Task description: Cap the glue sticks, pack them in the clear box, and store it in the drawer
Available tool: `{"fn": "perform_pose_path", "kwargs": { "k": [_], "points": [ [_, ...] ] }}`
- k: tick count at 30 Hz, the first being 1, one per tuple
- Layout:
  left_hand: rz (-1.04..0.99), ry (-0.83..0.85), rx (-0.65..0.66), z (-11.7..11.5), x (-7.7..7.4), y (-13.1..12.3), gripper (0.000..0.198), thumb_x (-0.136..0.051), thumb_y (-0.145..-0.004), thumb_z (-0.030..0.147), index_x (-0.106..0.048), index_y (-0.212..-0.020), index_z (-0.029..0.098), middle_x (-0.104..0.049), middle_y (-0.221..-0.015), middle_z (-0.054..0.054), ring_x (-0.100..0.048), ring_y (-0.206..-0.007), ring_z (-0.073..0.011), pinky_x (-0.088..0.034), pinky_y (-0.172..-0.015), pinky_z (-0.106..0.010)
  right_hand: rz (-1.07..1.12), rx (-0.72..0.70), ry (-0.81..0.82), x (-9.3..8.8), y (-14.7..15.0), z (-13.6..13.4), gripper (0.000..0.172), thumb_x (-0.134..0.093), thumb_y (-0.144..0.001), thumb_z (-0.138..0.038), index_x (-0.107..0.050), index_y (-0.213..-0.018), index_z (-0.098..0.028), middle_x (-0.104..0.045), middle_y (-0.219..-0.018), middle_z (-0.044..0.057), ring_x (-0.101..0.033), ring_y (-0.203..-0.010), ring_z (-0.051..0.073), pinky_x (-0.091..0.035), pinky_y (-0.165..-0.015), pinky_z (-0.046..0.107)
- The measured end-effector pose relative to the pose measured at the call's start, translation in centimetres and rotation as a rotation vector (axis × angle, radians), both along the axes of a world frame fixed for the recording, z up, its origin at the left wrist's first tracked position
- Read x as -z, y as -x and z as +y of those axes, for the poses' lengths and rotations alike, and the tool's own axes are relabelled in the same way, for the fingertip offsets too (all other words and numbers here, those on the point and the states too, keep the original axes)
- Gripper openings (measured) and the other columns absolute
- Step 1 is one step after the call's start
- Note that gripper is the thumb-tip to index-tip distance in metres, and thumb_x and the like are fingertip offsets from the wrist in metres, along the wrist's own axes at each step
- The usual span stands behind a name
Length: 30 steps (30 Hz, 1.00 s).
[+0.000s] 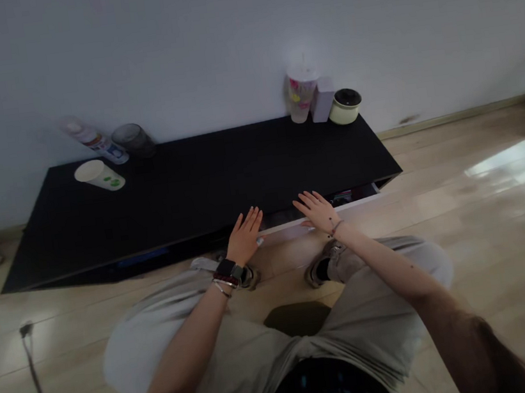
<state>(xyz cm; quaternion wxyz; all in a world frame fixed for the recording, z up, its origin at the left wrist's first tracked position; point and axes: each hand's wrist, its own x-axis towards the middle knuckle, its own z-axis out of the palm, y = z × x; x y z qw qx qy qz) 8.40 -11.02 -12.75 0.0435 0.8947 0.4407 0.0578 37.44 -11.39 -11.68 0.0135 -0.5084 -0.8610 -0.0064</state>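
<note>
A pale wall (204, 49) rose behind the drawer (360, 203), and light wood-look floor (467, 247) spread to the drawer's right. The black counter (220, 170) ran far left of the drawer, with a broad stretch of top between two clusters of things. Pulled partly out below the counter's front edge, the drawer held dark contents, hard to identify. The left hand (244, 236) was near the drawer's visible left end, the right hand (318, 214) over its middle; both had fingers outstretched, slightly apart, whether touching the drawer I could not tell. Behind the drawer stood a lidded cup (302, 98) with pink-and-yellow print; left of the drawer, a spray can (100, 142) with blurred label, a dark cup (134, 139) and a white cup (100, 175) with green marks; behind the drawer's right end, a cream pot (344, 110) and a box (322, 100).
</note>
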Motion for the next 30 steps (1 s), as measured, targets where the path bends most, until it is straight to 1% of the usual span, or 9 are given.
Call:
{"fn": "perform_pose_path", "kwargs": {
  "k": [3,6,9,13,18,21,24,26,30],
  "points": [
    [-0.042,-0.013,-0.051,0.5,0.4,-0.1,0.068,-0.052,-0.093,0.031,-0.035,-0.154,0.007,-0.035,-0.159,-0.018,-0.028,-0.15,-0.0277,-0.021,-0.123,-0.047,0.009,0.039,0.013,-0.2,0.2,0.3,0.068,-0.071,-0.087,-0.036,-0.048,-0.147,-0.013,-0.042,-0.155,0.02,-0.036,-0.145,0.034,-0.026,-0.12,0.05],
    [-0.075,-0.008,-0.08,1.1,0.7,-0.2,0.067,-0.051,-0.093,0.032,-0.035,-0.154,0.009,-0.037,-0.158,-0.018,-0.029,-0.15,-0.0286,-0.022,-0.123,-0.048,0.018,0.07,0.029,0.1,0.4,0.7,0.063,-0.065,-0.091,-0.033,-0.047,-0.147,-0.012,-0.041,-0.155,0.021,-0.034,-0.146,0.033,-0.026,-0.121,0.05],
    [-0.097,-0.022,-0.089,1.6,1.0,-0.4,0.063,-0.05,-0.094,0.029,-0.038,-0.153,0.009,-0.04,-0.157,-0.017,-0.031,-0.149,-0.0277,-0.024,-0.122,-0.047,0.042,0.09,0.011,0.6,0.7,1.1,0.058,-0.062,-0.092,-0.03,-0.048,-0.146,-0.011,-0.045,-0.151,0.022,-0.037,-0.145,0.033,-0.029,-0.119,0.05],
    [-0.143,-0.062,-0.101,2.1,1.5,-0.5,0.054,-0.046,-0.096,0.027,-0.047,-0.147,0.01,-0.047,-0.152,-0.016,-0.037,-0.147,-0.0264,-0.029,-0.121,-0.046,0.078,0.113,-0.043,1.0,1.1,1.5,0.051,-0.06,-0.094,-0.027,-0.052,-0.141,-0.011,-0.053,-0.143,0.02,-0.042,-0.141,0.033,-0.035,-0.115,0.047],
    [-0.23,-0.114,-0.135,2.6,2.8,-0.5,0.046,-0.041,-0.1,0.027,-0.057,-0.139,0.01,-0.056,-0.144,-0.015,-0.045,-0.141,-0.0257,-0.035,-0.118,-0.046,0.08,0.159,-0.074,1.1,1.8,1.7,0.048,-0.059,-0.094,-0.025,-0.054,-0.139,-0.011,-0.056,-0.137,0.019,-0.045,-0.136,0.033,-0.038,-0.112,0.044],
    [-0.258,-0.11,-0.157,2.7,3.5,-0.7,0.045,-0.042,-0.099,0.023,-0.057,-0.14,0.012,-0.056,-0.144,-0.014,-0.045,-0.141,-0.026,-0.035,-0.118,-0.048,0.078,0.176,-0.072,1.2,2.1,1.9,0.045,-0.053,-0.096,-0.024,-0.054,-0.14,-0.011,-0.057,-0.136,0.02,-0.046,-0.134,0.033,-0.04,-0.111,0.045],
    [-0.272,-0.109,-0.175,2.7,3.9,-0.8,0.047,-0.045,-0.096,0.019,-0.055,-0.142,0.015,-0.055,-0.145,-0.014,-0.044,-0.142,-0.0266,-0.035,-0.118,-0.05,0.062,0.182,-0.052,1.3,2.2,1.9,0.044,-0.044,-0.1,-0.024,-0.052,-0.142,-0.012,-0.057,-0.136,0.021,-0.046,-0.135,0.033,-0.039,-0.112,0.047],
    [-0.287,-0.121,-0.181,2.6,4.0,-0.8,0.047,-0.044,-0.096,0.018,-0.056,-0.141,0.015,-0.056,-0.144,-0.013,-0.045,-0.141,-0.0262,-0.036,-0.117,-0.049,0.032,0.189,-0.03,1.4,2.2,1.9,0.046,-0.041,-0.101,-0.024,-0.05,-0.144,-0.011,-0.056,-0.138,0.02,-0.044,-0.137,0.033,-0.036,-0.115,0.047],
    [-0.32,-0.137,-0.179,2.5,4.3,-0.9,0.049,-0.044,-0.095,0.017,-0.054,-0.143,0.017,-0.057,-0.143,-0.012,-0.046,-0.141,-0.0259,-0.037,-0.116,-0.05,-0.012,0.198,0.006,1.9,2.2,1.7,0.049,-0.042,-0.1,-0.023,-0.045,-0.148,-0.012,-0.052,-0.143,0.021,-0.04,-0.141,0.033,-0.032,-0.117,0.048]
  ]
}}
